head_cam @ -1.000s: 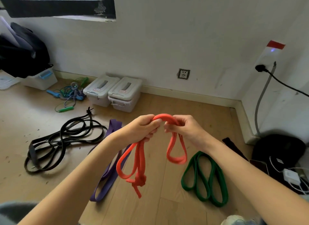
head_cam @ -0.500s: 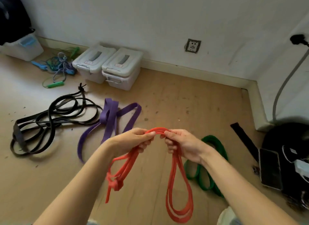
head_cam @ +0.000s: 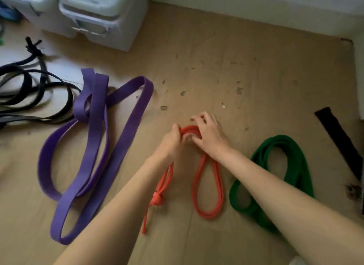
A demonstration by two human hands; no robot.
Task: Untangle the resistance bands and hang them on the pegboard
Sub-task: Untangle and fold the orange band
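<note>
An orange resistance band (head_cam: 208,187) lies on the wooden floor with a knot (head_cam: 157,199) on its left strand and a long loop on the right. My left hand (head_cam: 173,140) grips the band's top bend from the left. My right hand (head_cam: 210,136) holds the same bend from the right, its fingers spread over it. A wide purple band (head_cam: 94,150) lies looped to the left. Right of my right forearm, a green band (head_cam: 283,166) sits coiled. No pegboard is in view.
A tangle of black bands (head_cam: 29,95) lies at the far left. Two white plastic boxes (head_cam: 94,14) stand at the back left by the wall. A black strap (head_cam: 340,138) lies at the right. Small bits of debris dot the floor (head_cam: 226,77).
Both hands have come down from chest height to the floor with the orange band, which now lies on the boards. The view has tilted downward, so the wall and socket are out of sight.
</note>
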